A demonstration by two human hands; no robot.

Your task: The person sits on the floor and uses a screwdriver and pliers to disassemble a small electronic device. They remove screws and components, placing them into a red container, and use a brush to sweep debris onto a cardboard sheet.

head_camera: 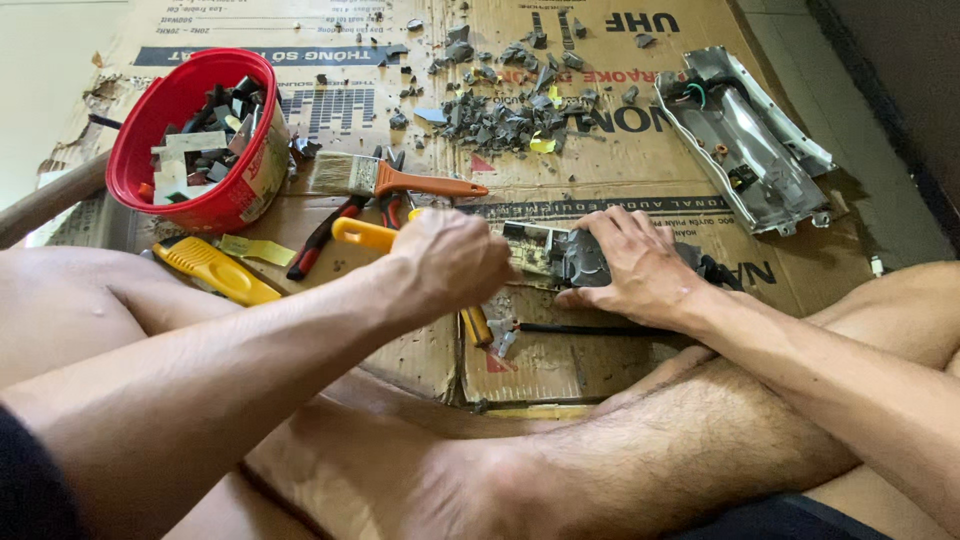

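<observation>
Flattened cardboard (560, 370) covers floor. Circuit board (560, 255) at centre. Bucket (165, 120) of scraps at 10 o'clock. Brush (385, 180) at 11, pliers (325, 235) just below it. Pile of fragments (505, 115) at 12. Metal casing (745, 140) at 2. Utility knife (215, 270) at 9.

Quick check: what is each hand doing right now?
Left hand: closed around a yellow-handled tool.
Right hand: open, fingers spread, pressing down on the circuit board.
</observation>
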